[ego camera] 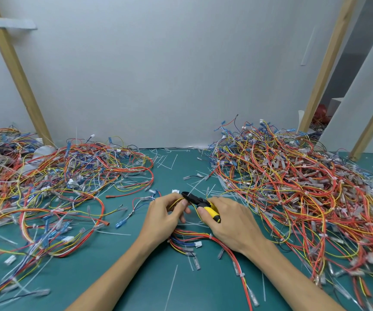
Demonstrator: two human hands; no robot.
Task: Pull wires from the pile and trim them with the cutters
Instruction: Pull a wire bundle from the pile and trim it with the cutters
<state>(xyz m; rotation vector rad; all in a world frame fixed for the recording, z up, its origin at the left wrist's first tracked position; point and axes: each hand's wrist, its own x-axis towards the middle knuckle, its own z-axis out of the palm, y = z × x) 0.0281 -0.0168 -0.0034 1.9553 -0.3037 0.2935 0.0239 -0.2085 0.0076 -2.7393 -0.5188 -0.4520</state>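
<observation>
— What are the hands doing?
— The left hand [166,213] is pinching a yellow wire [177,201] between thumb and fingers. The right hand [230,221] is gripping the cutters [200,202], fingers curled round the yellow handles.
— Are they biting the wire?
— The nose is sitting right at it, but I can't tell whether it's closing.
— And the pile [293,187]?
— It's lying just right of the hands on the green mat [113,277], with another heap [57,182] spreading to the left.
</observation>
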